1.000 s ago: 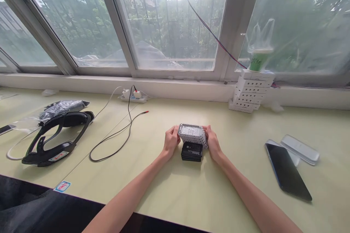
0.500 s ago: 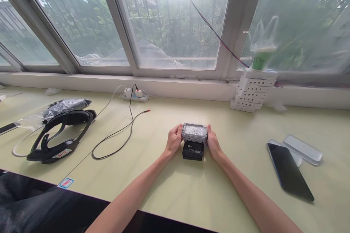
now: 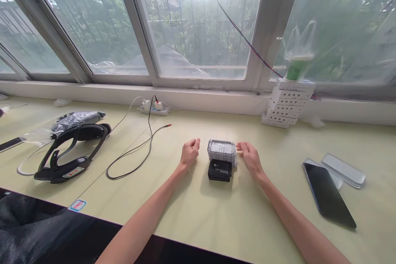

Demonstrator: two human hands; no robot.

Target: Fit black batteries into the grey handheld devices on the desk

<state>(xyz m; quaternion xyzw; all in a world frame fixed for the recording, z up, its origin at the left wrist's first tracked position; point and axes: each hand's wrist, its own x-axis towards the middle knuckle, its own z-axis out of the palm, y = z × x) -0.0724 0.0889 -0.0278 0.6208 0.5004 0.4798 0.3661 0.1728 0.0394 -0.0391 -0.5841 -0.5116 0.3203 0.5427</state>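
Observation:
A stack of grey plastic casings [image 3: 221, 149], the top one showing a white printed label inside its rim, stands on the table between my hands. Right in front of it lies a short pile of black batteries [image 3: 220, 170] marked 3000mAh. My left hand [image 3: 189, 153] is just left of the stack, apart from it, its fingers curled together with nothing visible in them. To the right of the casings, a small gap away, my right hand [image 3: 250, 157] is open, its fingers loosely stretched toward them.
Black headgear [image 3: 72, 152] and a looped black cable [image 3: 128, 154] lie to the left, with a power strip [image 3: 154, 109] by the sill. Over on the right are a phone [image 3: 328, 196] and clear cases [image 3: 344, 170]. White boxes [image 3: 286, 105] carry a bagged green cup [image 3: 295, 68].
Both hands have let go of the stack's sides and drawn outward, the left hand to the left and the right hand to the right. The casings and batteries stay in place.

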